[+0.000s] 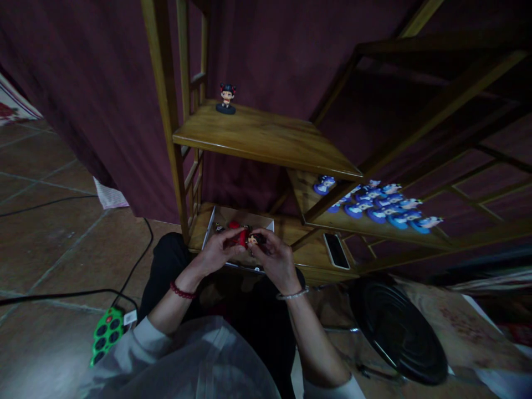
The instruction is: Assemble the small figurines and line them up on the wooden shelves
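In the head view, a small figurine [254, 239] with dark hair and red parts is held between my two hands. My left hand [220, 250] pinches its red end with thumb and fingers. On the other side, my right hand [275, 256] grips it near the dark-haired head. Below and behind the hands is a shallow white box [266, 223] on the low shelf, with red and dark pieces inside that I cannot make out well. Fingers cover part of the figurine.
A figurine on a black base [226, 104] stands on the upper wooden shelf [257, 136]. Several blue-and-white figurines [382, 205] stand on the right shelf. A phone [336, 251] lies right of the box. A black stool [399, 330] and green power strip [106, 335] flank me.
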